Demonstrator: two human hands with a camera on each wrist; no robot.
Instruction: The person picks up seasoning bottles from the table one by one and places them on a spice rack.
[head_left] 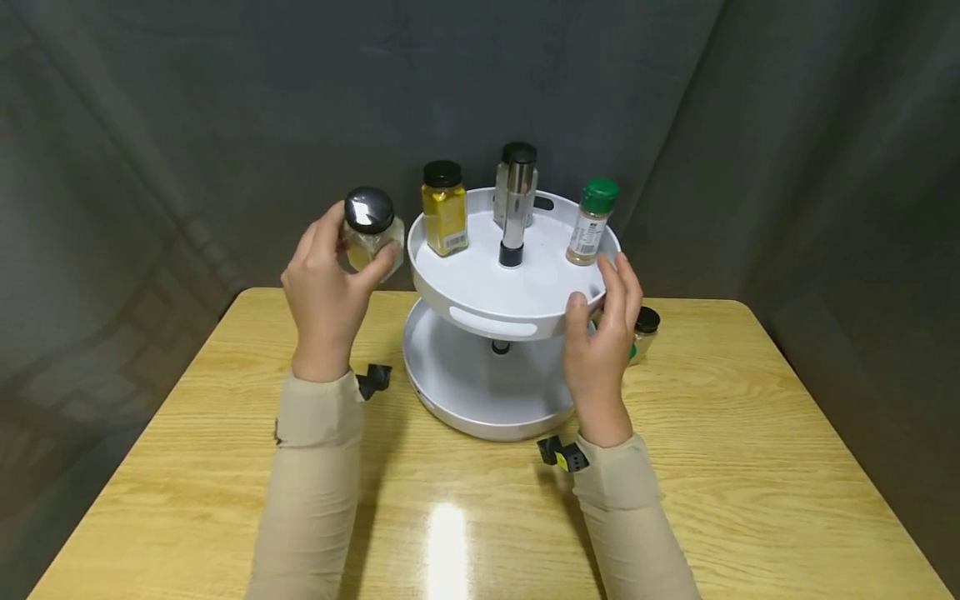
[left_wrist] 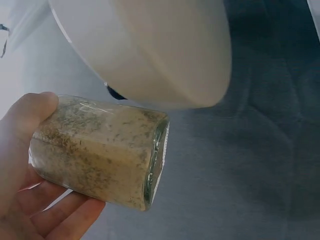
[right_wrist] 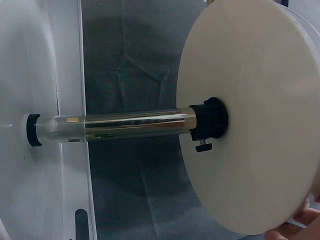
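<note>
My left hand (head_left: 322,283) holds a glass spice jar (head_left: 360,242) with a shiny black lid, just left of the upper tier's rim. In the left wrist view the jar (left_wrist: 100,150) contains pale seasoning with dark flecks. My right hand (head_left: 600,358) touches the right front rim of the white two-tier turntable (head_left: 480,321), thumb and fingers spread along the edge. On that upper tier are a yellow spice jar (head_left: 445,212), a green-capped shaker (head_left: 591,225) and a black-lidded jar (head_left: 501,192), partly hidden behind the central post (head_left: 516,208).
The lower tier (head_left: 487,400) stands on the wooden table (head_left: 465,517). Another black-lidded jar (head_left: 645,329) is behind my right hand, with a bit of green beside it. A dark curtain (head_left: 300,100) hangs behind the table.
</note>
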